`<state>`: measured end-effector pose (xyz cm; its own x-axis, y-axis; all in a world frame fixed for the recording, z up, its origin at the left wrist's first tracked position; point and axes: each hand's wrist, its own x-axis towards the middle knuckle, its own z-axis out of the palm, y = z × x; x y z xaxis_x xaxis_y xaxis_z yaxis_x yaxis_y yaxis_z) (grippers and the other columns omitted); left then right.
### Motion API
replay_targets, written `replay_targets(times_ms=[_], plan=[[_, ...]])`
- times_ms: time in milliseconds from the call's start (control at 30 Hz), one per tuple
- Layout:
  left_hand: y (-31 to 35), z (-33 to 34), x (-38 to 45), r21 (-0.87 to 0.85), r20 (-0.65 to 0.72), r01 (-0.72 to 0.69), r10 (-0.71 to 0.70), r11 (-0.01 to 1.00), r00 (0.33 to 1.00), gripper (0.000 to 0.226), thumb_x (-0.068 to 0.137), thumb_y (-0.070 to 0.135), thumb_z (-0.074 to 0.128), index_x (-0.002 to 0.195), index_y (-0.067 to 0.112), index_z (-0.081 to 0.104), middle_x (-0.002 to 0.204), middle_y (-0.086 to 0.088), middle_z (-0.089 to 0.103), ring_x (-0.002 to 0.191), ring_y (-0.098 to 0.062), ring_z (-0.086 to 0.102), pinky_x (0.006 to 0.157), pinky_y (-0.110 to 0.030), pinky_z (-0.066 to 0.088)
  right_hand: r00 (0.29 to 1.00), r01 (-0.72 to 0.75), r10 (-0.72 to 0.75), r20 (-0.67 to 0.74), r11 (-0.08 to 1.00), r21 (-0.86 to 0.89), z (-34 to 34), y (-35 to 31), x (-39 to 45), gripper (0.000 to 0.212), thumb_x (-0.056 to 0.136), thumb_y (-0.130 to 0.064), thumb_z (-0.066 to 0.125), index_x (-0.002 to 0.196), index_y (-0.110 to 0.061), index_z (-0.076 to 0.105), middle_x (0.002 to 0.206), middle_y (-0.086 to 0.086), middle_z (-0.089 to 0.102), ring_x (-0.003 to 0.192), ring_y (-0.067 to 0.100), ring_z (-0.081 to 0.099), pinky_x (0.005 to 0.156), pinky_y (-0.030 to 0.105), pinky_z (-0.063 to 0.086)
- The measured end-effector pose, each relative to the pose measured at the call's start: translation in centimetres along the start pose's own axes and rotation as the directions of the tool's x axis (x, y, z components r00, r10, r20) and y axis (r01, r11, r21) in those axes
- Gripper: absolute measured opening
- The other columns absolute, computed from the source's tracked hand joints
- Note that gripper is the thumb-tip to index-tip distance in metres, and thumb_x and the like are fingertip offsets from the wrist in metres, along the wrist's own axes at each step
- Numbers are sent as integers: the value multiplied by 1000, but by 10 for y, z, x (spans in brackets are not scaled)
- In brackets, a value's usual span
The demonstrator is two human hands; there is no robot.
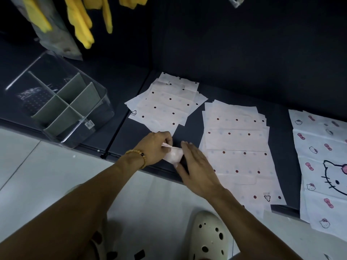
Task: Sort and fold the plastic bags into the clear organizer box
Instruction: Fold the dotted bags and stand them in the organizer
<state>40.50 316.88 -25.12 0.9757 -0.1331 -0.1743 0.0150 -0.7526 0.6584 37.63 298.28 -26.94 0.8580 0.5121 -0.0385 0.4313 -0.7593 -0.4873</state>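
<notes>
I pinch the folded bag (173, 154) at its left corner with my left hand (155, 147) to lock the fold. My right hand (195, 166), fingers straight, presses it flat on the near shelf edge. The organizer box (62, 102) waits far left.

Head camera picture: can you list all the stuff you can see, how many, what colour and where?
Folded bag: one, pale pink, between the two hands at the shelf's front edge.
Dotted bag piles: two, pale pink with dark dots, one behind the hands, one to their right.
Cat-print bags: a pile, count unclear, white with pink bows, far right.
Organizer box: one, clear with grey-green dividers, left on the shelf.
Gloves: yellow, count unclear, hanging top left.
Shelf: one, dark.
Floor: white tiles.
Clog: one plainly seen, cream, bottom.
Bracelet: one, amber beads, left wrist.
Left hand: pinches the folded bag.
Right hand: fingers straight, against the folded bag.
</notes>
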Motion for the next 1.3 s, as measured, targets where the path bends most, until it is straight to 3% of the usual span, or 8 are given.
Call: replay_targets(times_ms=[100, 233, 433, 600, 700, 833, 1067, 1300], plan=[[-1, -22, -21, -287, -76, 13, -36, 958, 996, 20, 81, 5, 69, 77, 23, 61, 76, 7, 63, 69, -2, 57, 59, -10, 42, 990, -74, 96, -99, 976, 206, -21, -22, 23, 33, 93, -24, 57, 125, -17, 59, 109, -7, 66, 102, 11, 58, 86, 26, 45], [-7, -65, -55, -508, -212, -9, -115, 861, 971, 17, 79, 0, 72, 75, 15, 64, 61, 10, 61, 51, 1, 50, 49, -12, 39, 991, -114, 132, 5, 832, 543, -41, -68, 63, 15, 89, -13, 65, 81, -25, 68, 58, -18, 58, 54, 0, 52, 54, 14, 42], [-50, -126, -107, -508, -383, 63, -291, 859, 877, 6, 79, 8, 74, 79, 11, 68, 72, -3, 67, 58, -6, 57, 54, -16, 48, 989, 0, -74, 127, 865, 502, -33, -149, 109, 18, 86, -14, 69, 74, -28, 69, 65, -14, 63, 58, -4, 55, 53, 8, 40], [-119, -166, -140, -351, -546, 231, -399, 907, 737, 25, 77, 30, 75, 98, 18, 69, 93, 3, 68, 80, -12, 62, 72, -25, 52, 995, -44, -10, 102, 853, 519, -6, -195, 141, 10, 88, -16, 65, 81, -22, 68, 71, -12, 64, 62, 1, 58, 59, 18, 47], [-160, -180, -145, 138, -435, 374, -284, 917, 855, 58, 73, 44, 76, 124, 20, 60, 123, -1, 59, 111, -21, 50, 92, -34, 44, 993, -99, 44, 112, 828, 551, 11, -207, 150, 7, 89, -16, 63, 84, -19, 68, 69, -8, 65, 60, 2, 60, 60, 23, 53], [-188, -178, -129, 474, -316, 260, -113, 841, 942, 46, 83, 43, 66, 124, 23, 61, 128, 3, 58, 123, -20, 46, 109, -37, 24, 989, -143, 97, 113, 829, 540, 23, -207, 157, 8, 89, -15, 62, 85, -19, 67, 71, -4, 68, 62, 5, 63, 66, 27, 57], [-149, -135, -88, 458, -403, 279, -82, 844, 911, 47, 76, 67, 57, 93, 25, 67, 91, 5, 64, 93, -17, 53, 93, -34, 31, 975, -201, 218, 49, 761, 616, 14, -185, 153, 12, 89, -10, 62, 83, -20, 66, 75, -1, 69, 61, 11, 67, 58, 23, 56], [-135, -111, -96, 186, -632, 326, -141, 927, 762, 50, 68, 38, 82, 109, 13, 66, 106, -9, 61, 98, -27, 53, 85, -42, 48, 948, -251, 316, 38, 667, 701, 14, -173, 149, 7, 90, -6, 59, 89, -12, 61, 74, 0, 70, 62, 13, 71, 54, 18, 52]])
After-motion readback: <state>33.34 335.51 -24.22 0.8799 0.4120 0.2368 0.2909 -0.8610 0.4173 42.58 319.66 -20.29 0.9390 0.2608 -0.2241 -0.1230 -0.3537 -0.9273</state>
